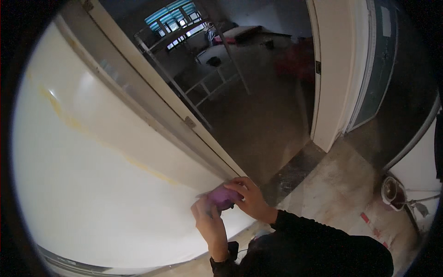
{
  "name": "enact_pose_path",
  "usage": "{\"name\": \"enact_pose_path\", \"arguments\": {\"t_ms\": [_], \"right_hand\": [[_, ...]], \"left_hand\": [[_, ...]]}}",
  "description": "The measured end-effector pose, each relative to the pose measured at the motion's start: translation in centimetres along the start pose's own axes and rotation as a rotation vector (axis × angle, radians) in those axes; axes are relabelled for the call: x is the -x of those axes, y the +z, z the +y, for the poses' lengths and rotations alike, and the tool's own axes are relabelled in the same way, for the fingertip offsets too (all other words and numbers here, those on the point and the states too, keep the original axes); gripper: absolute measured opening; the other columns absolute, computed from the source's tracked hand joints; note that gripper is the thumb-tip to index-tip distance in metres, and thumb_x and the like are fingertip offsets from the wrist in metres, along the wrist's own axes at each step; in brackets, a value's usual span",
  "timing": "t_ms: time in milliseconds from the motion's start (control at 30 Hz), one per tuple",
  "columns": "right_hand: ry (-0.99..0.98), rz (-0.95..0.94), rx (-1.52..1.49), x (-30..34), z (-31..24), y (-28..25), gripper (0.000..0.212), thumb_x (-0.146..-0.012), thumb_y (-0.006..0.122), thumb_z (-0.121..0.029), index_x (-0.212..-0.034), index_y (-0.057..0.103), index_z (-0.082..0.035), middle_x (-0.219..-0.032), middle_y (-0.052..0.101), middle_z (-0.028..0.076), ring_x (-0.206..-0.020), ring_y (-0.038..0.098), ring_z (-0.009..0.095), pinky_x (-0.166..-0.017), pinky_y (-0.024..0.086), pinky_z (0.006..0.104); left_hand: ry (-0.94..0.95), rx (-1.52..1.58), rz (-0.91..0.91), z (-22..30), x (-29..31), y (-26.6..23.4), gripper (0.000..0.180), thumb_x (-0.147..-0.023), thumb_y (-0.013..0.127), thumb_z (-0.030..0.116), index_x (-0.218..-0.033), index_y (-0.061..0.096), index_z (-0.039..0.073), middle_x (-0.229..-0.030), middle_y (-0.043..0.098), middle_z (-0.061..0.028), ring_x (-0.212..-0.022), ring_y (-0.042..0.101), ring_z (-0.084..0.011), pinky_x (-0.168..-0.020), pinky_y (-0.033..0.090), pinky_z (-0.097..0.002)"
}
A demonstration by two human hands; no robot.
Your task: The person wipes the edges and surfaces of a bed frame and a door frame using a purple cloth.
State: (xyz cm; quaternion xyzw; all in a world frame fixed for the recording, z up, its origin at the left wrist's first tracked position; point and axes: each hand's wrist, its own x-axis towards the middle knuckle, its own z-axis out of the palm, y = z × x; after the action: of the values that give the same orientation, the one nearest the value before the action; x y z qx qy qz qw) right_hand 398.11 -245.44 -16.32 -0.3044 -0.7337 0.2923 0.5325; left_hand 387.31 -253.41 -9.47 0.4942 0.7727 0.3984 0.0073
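Both of my hands are at a small purple pad [223, 197], close to the pale wall [106, 198] beside the door frame. My left hand [210, 224] has its fingers closed on the pad's near left end. At the far right end, my right hand [250, 199] grips it with bent fingers. Whether the pad is a folded cloth or a block I cannot make out. A yellowish streak [131, 160] runs down across the glossy wall toward my hands.
The doorway's left frame [198, 131] rises beside my hands; its right frame [332, 83] stands opposite. A metal bunk frame [207, 90] is in the dim room beyond. A bucket [391, 194] and red-and-white strips [371, 226] are on the floor at right.
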Motion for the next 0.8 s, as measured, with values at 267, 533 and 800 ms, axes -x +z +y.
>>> {"name": "enact_pose_path", "arguments": {"t_ms": [267, 533, 800], "right_hand": [[0.318, -0.086, -0.179, 1.8, 2.9, 1.4, 0.046, -0.072, 0.070, -0.010, -0.112, 0.049, -0.004, -0.109, 0.051, 0.016, -0.098, 0.053, 0.033, -0.086, 0.044, 0.0397], [-0.052, -0.081, -0.062, -1.7, -1.7, 1.3, 0.043, -0.073, 0.072, -0.016, -0.109, 0.051, -0.005, -0.104, 0.054, 0.016, -0.098, 0.054, 0.032, -0.084, 0.044, 0.0395], [0.513, -0.154, -0.111, -0.2, 0.5, 2.4, 0.046, -0.077, 0.070, -0.028, -0.108, 0.051, 0.000, -0.097, 0.059, 0.019, -0.092, 0.059, 0.030, -0.080, 0.046, 0.0389]], "left_hand": [[-0.102, -0.064, -0.085, -1.8, 1.1, 0.6, 0.025, -0.077, 0.063, 0.013, -0.096, 0.059, -0.002, -0.089, 0.058, -0.0169, -0.079, 0.060, -0.0318, -0.069, 0.048, -0.0376], [-0.217, 0.103, -0.212, -3.6, 1.1, -0.7, 0.038, -0.074, 0.071, 0.030, -0.088, 0.057, -0.003, -0.082, 0.058, -0.0172, -0.077, 0.059, -0.0339, -0.066, 0.046, -0.0394], [-0.226, -0.002, -0.308, -4.9, -1.4, -0.3, 0.036, -0.069, 0.071, 0.029, -0.074, 0.052, -0.001, -0.070, 0.056, -0.0185, -0.067, 0.057, -0.0347, -0.061, 0.044, -0.0391]]}}
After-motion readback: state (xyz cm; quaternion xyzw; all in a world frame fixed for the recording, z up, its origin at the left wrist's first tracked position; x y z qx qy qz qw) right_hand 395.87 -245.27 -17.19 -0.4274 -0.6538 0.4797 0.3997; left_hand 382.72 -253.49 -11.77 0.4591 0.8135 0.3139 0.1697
